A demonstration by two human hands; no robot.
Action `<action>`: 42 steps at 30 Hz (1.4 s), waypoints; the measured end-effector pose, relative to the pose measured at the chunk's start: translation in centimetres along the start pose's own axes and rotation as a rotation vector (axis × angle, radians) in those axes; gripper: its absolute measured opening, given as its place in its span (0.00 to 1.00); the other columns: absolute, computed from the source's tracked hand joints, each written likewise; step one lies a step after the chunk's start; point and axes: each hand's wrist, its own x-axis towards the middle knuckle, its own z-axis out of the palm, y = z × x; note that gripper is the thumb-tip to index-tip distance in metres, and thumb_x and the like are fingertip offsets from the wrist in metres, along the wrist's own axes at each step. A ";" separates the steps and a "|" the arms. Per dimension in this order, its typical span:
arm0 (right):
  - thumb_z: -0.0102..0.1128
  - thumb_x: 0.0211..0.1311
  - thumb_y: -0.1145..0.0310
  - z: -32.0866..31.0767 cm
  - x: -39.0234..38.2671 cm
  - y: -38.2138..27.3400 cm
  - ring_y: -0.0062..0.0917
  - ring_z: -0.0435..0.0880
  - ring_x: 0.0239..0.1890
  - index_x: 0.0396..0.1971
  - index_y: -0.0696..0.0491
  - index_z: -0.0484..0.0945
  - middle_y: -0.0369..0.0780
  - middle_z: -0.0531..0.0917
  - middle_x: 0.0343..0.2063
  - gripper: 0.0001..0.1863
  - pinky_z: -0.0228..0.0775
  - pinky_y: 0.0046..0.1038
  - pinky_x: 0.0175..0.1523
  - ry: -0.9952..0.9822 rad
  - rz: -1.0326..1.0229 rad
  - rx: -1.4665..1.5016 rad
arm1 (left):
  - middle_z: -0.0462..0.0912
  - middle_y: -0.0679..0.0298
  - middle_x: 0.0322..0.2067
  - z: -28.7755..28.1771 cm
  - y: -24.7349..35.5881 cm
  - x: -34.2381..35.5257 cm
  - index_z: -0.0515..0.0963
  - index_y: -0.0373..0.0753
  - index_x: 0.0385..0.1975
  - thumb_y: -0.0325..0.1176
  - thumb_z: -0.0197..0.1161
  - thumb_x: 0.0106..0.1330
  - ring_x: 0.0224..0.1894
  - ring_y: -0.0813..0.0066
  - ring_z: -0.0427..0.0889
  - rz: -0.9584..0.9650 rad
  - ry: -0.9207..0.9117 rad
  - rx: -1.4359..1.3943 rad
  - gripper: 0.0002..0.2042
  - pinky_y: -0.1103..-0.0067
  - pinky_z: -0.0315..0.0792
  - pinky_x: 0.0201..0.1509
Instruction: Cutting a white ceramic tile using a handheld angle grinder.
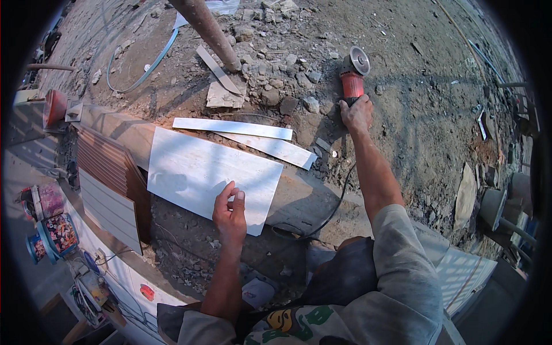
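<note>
My right hand (357,113) is wrapped round the body of a red angle grinder (352,84), held out at arm's length over the dirt. The grinder's round disc (359,60) points away from me. My left hand (230,214) hovers over the near edge of a large white tile (213,172), its fingers loosely bent, a gap between thumb and forefinger, and nothing visible in it. Two narrow white tile strips, a far one (233,127) and a nearer one (282,151), lie along the tile's far edge, partly overlapping.
A black cord (339,201) curls below my right arm. Brown ribbed panels (109,155) and a grey board (109,201) lean at left, beside buckets (60,233). A rusty pole (207,34) stands ahead, near a curved offcut (218,70) and rubble (276,95).
</note>
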 end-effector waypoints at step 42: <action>0.60 0.55 0.53 -4.6 -24.1 -14.1 0.44 0.82 0.35 0.40 0.55 0.75 0.47 0.78 0.37 0.21 0.76 0.41 0.39 -0.360 -1.102 0.140 | 0.77 0.57 0.42 -12.1 -3.2 0.9 0.74 0.33 0.52 0.42 0.61 0.67 0.38 0.75 0.75 -0.017 0.214 -0.050 0.21 0.78 0.73 0.39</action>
